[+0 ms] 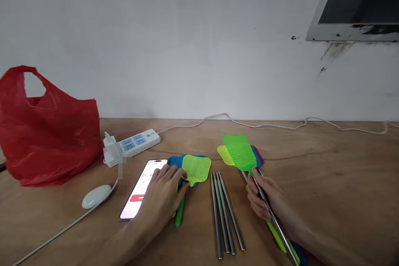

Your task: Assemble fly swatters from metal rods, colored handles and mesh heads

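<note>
My right hand [264, 197] is closed round the metal handle of a bright green fly swatter [239, 151], whose head lies on a pile of yellow, blue and red swatter heads [258, 156]. My left hand [163, 195] rests with curled fingers on a yellow-green swatter head [196, 168], which lies over blue ones [174, 161] and a green plastic stem [180, 214]. Several bare metal rods [225, 214] lie side by side between my hands.
A phone [139, 195] with a lit timer screen lies beside my left hand. Further left are a white oval device [96, 196] on a cable, a white power strip [132, 144] and a red plastic bag [46, 133]. A white wall stands behind the wooden table [336, 174].
</note>
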Tool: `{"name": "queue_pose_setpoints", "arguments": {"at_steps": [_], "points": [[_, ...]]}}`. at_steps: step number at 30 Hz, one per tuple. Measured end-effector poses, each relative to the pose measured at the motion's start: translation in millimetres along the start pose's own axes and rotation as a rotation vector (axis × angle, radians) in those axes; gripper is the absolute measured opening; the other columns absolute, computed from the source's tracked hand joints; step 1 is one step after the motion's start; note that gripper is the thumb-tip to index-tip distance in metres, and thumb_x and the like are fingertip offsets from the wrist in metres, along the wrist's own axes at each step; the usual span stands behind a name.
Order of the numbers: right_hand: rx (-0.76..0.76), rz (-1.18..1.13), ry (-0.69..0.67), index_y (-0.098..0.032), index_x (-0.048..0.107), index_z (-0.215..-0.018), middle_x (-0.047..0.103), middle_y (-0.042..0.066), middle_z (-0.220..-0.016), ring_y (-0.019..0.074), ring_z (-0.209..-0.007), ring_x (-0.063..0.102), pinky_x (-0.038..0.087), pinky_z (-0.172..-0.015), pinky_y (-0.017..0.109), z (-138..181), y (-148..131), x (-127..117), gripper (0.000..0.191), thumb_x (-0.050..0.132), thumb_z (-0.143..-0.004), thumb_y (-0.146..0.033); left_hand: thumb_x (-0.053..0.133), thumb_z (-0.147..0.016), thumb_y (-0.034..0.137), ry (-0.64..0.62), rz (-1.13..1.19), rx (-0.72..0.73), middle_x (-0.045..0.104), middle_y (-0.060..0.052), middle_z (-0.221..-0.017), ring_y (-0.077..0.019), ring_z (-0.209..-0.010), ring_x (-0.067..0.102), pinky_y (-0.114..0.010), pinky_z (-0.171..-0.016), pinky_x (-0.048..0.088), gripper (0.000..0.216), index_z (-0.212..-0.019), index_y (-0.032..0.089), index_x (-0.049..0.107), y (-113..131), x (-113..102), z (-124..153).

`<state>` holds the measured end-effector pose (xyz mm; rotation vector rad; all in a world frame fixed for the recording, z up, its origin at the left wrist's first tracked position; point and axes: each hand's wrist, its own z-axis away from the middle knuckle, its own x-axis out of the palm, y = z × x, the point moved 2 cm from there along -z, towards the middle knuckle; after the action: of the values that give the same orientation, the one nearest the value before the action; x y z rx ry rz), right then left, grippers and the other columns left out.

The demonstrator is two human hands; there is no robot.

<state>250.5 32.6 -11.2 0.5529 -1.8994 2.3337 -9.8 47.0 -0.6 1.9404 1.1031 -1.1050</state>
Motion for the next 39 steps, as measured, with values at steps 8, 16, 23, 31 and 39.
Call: {"name": "queue_pose_setpoints", "arguments": {"at_steps": [8,16,23,31,39], "points": [[0.258,-0.036,-0.344,-0.019,0.055,-0.066,0.027,-0.014,-0.033,0.0034,-0.027,0.011,0.013,-0.027,0.016,6,-2,4,0.047,0.063,-0.079,-0.064,0.048,-0.099,0.030,0.075,0.392,-0.038,0.059,-0.009,-0.116,-0.0283,-0.108,0.055,-0.043,-0.090,0.045,0.020,-0.118,0.024,0.051,10,-16,3],[0.339,0.107,-0.593,-0.014,0.067,-0.072,0.036,-0.011,-0.038,0.0043,-0.028,0.019,0.016,-0.028,0.019,21,4,10,0.049,0.060,-0.085,-0.060,0.040,-0.097,0.014,-0.027,0.532,0.119,0.040,-0.009,-0.150,-0.0299,-0.133,0.043,-0.050,-0.107,0.041,0.052,-0.144,0.035,0.040,12,-14,9],[0.203,0.243,-0.481,-0.017,0.059,-0.060,0.035,-0.010,-0.039,0.0033,-0.031,0.021,0.011,-0.032,0.020,27,6,14,0.057,0.057,-0.082,-0.070,0.042,-0.098,0.024,0.021,0.615,0.149,0.067,-0.008,-0.105,-0.0256,-0.100,0.059,-0.038,-0.087,0.048,0.023,-0.098,0.024,0.065,10,-17,5],[0.057,0.470,-0.444,-0.018,0.058,-0.063,0.036,-0.009,-0.043,0.0050,-0.038,0.024,0.016,-0.038,0.020,23,-2,10,0.051,0.053,-0.090,-0.061,0.044,-0.097,0.053,-0.243,1.009,-0.240,0.039,0.006,-0.059,-0.0099,-0.048,0.043,-0.019,-0.045,0.038,0.045,-0.065,0.021,0.044,20,-15,4],[0.084,0.521,-0.384,-0.017,0.067,-0.073,0.034,-0.011,-0.039,0.0051,-0.034,0.024,0.016,-0.035,0.019,15,2,4,0.045,0.055,-0.090,-0.057,0.049,-0.091,0.062,-0.018,1.117,-0.481,0.037,0.009,-0.047,-0.0094,-0.039,0.040,-0.019,-0.039,0.035,0.048,-0.067,0.021,0.047,2,-11,-1]]}}
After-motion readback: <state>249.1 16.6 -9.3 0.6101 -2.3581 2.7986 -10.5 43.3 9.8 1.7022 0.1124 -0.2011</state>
